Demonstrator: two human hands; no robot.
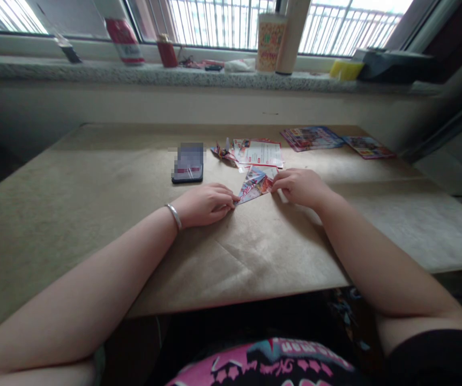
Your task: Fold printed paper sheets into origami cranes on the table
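A folded piece of colourful printed paper [255,186] lies on the brown paper-covered table [94,203]. My left hand [205,204], with a silver bracelet on its wrist, pinches the paper's lower left corner, fingers closed. My right hand [300,186] pinches the paper's right edge, fingers closed too. Both hands rest on the table with the paper stretched between them.
A dark phone [188,163] lies just left of the paper. A white printed leaflet [261,153] and other colourful sheets [311,137] lie behind it. The window ledge [199,78] holds a red can [124,40], a cup [270,42] and a yellow sponge [345,69].
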